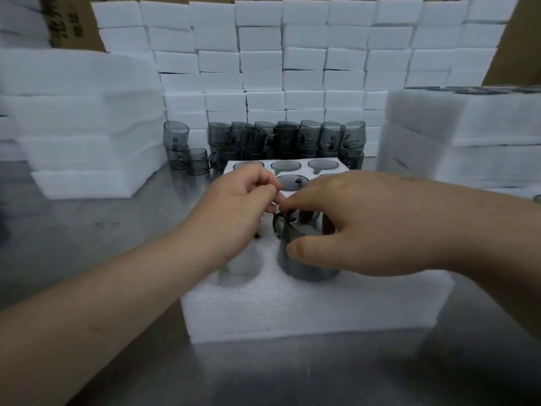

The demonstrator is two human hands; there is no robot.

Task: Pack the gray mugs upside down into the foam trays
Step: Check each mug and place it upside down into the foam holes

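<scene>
a white foam tray (292, 312) lies on the steel table (263, 376) right before the person; take it as the middle of the dial. the right hand (374, 224) reaches in from 3 o'clock and grips a gray mug (310, 272), thumb (301, 249) pressed on its near wall and fingers curled over its top and far side. the mug stands partly sunk in a hole of the tray, its handle (278, 227) pointing toward 10 o'clock; the fingers hide its top, so which end is up cannot be told. the left hand (234, 206) comes in from 8 o'clock, fingers curled narrow with the thumb against the forefinger, its tips touching the right forefinger above the handle; whether it pinches anything cannot be told. an open hole (243, 265) shows in the tray just at 9 o'clock of the mug. at 12 o'clock, beyond the hands, a far tray (231, 168) holds packed mugs (286, 165) with round bases up. behind it, still at 12, loose mugs (287, 136) are stacked in a crowded row, and a small cluster (178, 148) stands at 11. foam blocks (292, 54) form a wall at the back. foam sheets (82, 112) are piled at 10 o'clock, and a stack of filled trays (462, 127) rises at 2 o'clock.
</scene>
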